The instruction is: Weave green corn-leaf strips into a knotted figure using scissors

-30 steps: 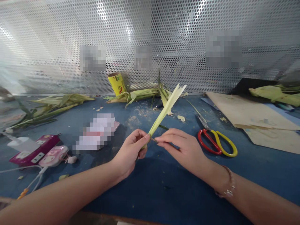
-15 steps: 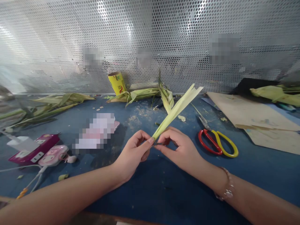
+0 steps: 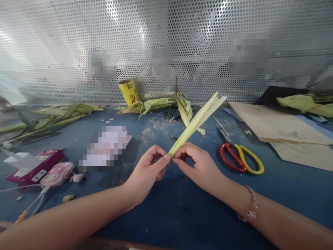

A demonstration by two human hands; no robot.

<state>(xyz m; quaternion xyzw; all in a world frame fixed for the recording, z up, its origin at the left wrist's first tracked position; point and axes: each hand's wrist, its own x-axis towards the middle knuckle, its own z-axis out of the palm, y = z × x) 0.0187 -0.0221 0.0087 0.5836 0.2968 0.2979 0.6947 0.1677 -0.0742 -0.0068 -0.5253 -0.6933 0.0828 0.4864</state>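
Observation:
Between thumb and fingers of my left hand (image 3: pixel 149 172) is the narrow lower end of a folded pale green corn husk (image 3: pixel 196 121), which slants up to the right and splits into two tips. My right hand (image 3: pixel 199 161) is closed in a pinch right beside that end, its fingertips against the husk's base. What sits between the right fingertips is too small to make out. Scissors (image 3: pixel 241 159) with one red and one yellow handle lie on the table to the right of my right hand, blades pointing away.
Corn husks (image 3: pixel 156 104) lie along the back by a yellow cardboard tube (image 3: pixel 128 92), with more husks (image 3: pixel 70 113) at left. A blurred phone-like object (image 3: pixel 106 147), a purple power strip (image 3: pixel 39 168) and a pink charger (image 3: pixel 58 173) are left. Brown cardboard (image 3: pixel 281 121) lies right. Perforated metal (image 3: pixel 166 38) stands behind.
The husk and both hands stay nearly in place. A thin dark strand seen at the right fingertips earlier is now hardly visible, and the right fingers have shifted slightly at the husk's base.

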